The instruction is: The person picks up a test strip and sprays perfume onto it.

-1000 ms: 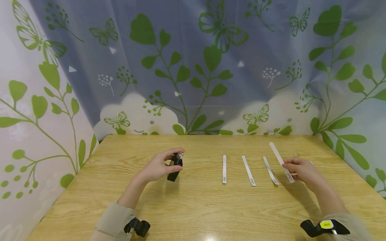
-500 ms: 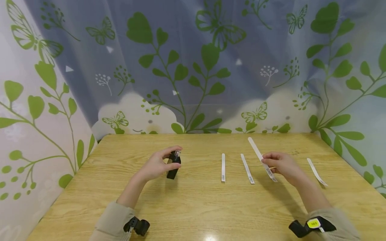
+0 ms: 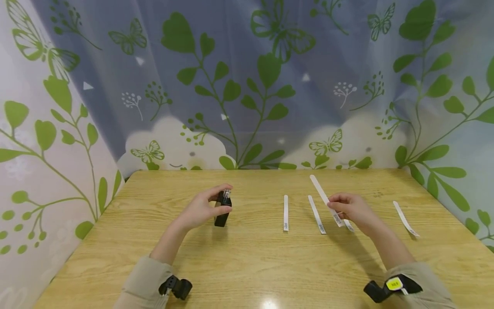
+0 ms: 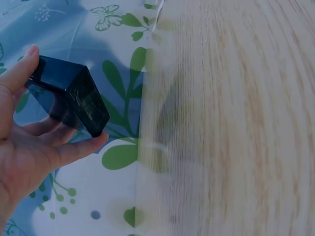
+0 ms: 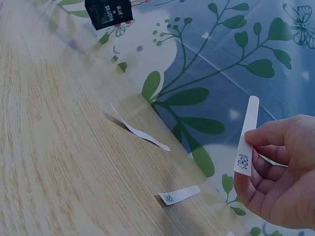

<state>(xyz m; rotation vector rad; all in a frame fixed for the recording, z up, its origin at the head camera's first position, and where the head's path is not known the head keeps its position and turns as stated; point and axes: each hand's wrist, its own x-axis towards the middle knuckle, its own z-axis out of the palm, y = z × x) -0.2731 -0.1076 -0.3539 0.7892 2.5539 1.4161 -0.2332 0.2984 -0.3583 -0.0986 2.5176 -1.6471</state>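
Observation:
My left hand (image 3: 200,210) grips a black perfume bottle (image 3: 222,216) with a clear spray top, a finger at the top and the thumb along its side. In the left wrist view the bottle (image 4: 61,73) is tilted, its base towards the camera. Between thumb and fingers, my right hand (image 3: 356,210) pinches a white paper scent strip (image 3: 321,192), raised over the table and slanting up to the left. Printed letters mark the lower end of this strip (image 5: 247,130) in the right wrist view. Beneath the right hand, another strip (image 3: 349,225) is mostly hidden.
Two more paper strips, one upright in view (image 3: 286,213) and one slanted (image 3: 316,214), lie between the hands on the wooden table (image 3: 247,257). A curled strip (image 3: 405,219) lies to the right. A leaf-patterned curtain (image 3: 247,86) hangs behind the table.
My right hand has moved left with the pinched strip, from the right part of the table to near the middle strips. The strip at far right has come into view. The left hand stays with the bottle.

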